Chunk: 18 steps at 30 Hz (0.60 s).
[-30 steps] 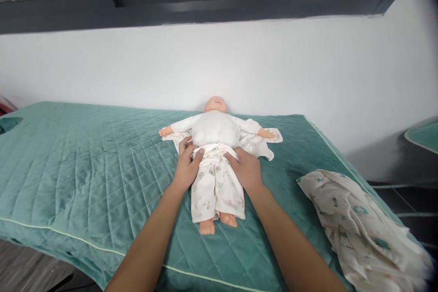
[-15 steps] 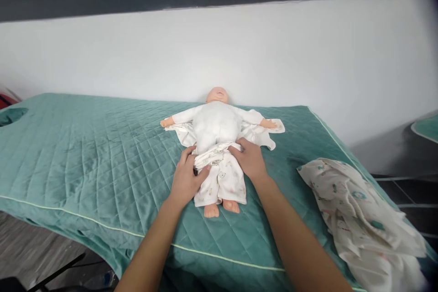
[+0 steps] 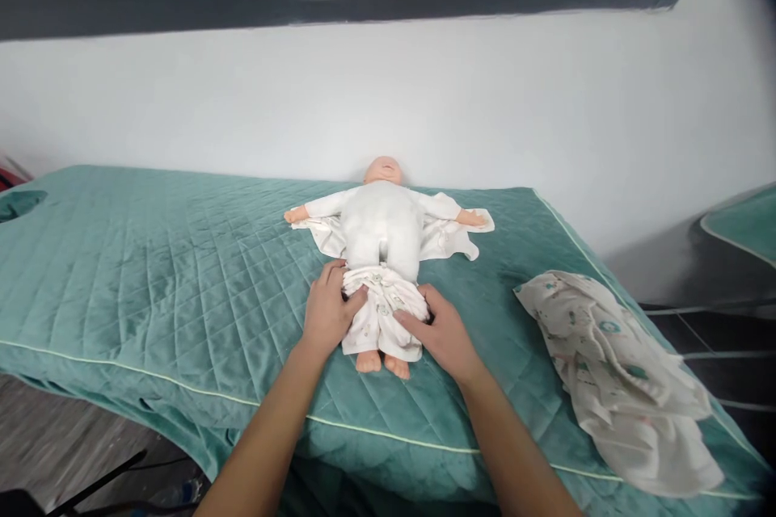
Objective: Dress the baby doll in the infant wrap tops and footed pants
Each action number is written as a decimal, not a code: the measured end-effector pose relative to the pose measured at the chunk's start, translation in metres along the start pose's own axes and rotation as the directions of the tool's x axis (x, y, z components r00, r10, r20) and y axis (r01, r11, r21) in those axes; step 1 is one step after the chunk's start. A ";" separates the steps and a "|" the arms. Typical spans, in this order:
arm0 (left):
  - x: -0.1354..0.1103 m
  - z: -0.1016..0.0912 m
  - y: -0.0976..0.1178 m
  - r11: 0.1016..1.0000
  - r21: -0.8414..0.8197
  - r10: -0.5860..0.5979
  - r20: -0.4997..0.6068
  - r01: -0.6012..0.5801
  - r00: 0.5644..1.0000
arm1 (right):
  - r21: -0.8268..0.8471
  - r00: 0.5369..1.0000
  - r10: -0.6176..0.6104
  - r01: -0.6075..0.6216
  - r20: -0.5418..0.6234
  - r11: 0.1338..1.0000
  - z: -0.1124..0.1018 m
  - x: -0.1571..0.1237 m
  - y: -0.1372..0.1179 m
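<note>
A baby doll [image 3: 381, 226] lies on its back on a teal quilted bed [image 3: 151, 258], head toward the wall, arms spread over an open white top. Printed white trousers [image 3: 381, 311] are bunched low on its legs, leaving the white torso bare; both feet show below. My left hand [image 3: 327, 313] grips the trousers' waistband on the doll's left side. My right hand [image 3: 440, 331] grips the bunched cloth on the other side, fingers closed on it.
A crumpled printed cloth [image 3: 612, 371] lies at the bed's right edge. A white wall [image 3: 388, 97] rises right behind the doll's head, with a dark window frame above. Another teal surface [image 3: 745, 222] shows at far right. The bed's front edge is near me.
Both hands have slid the trousers' waistband down from the doll's waist toward its knees, baring more of the white torso. The trousers are now bunched shorter.
</note>
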State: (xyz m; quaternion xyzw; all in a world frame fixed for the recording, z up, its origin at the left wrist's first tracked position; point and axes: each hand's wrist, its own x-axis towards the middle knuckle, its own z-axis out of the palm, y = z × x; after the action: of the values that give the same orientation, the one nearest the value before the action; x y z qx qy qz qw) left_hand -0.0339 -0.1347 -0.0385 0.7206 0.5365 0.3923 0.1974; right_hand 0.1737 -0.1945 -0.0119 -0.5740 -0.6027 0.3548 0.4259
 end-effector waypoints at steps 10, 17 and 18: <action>0.032 0.001 -0.002 0.994 -0.051 0.099 -0.048 -0.102 0.994 | -0.024 0.994 0.044 -0.047 -0.104 0.999 0.011 0.029 -0.015; 0.051 0.006 -0.009 0.993 -0.082 0.077 -0.050 -0.081 0.996 | 0.000 0.963 0.043 -0.044 -0.265 0.999 0.026 0.056 -0.006; 0.049 0.006 -0.009 0.993 -0.091 0.070 -0.048 -0.074 0.996 | 0.003 0.962 0.030 -0.031 -0.273 1.000 0.027 0.056 -0.005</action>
State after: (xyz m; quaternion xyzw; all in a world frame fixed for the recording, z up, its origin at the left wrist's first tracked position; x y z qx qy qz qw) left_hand -0.0296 -0.0856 -0.0311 0.7206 0.4956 0.4398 0.2043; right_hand 0.1479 -0.1373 -0.0116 -0.6270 -0.5296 0.2785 0.4989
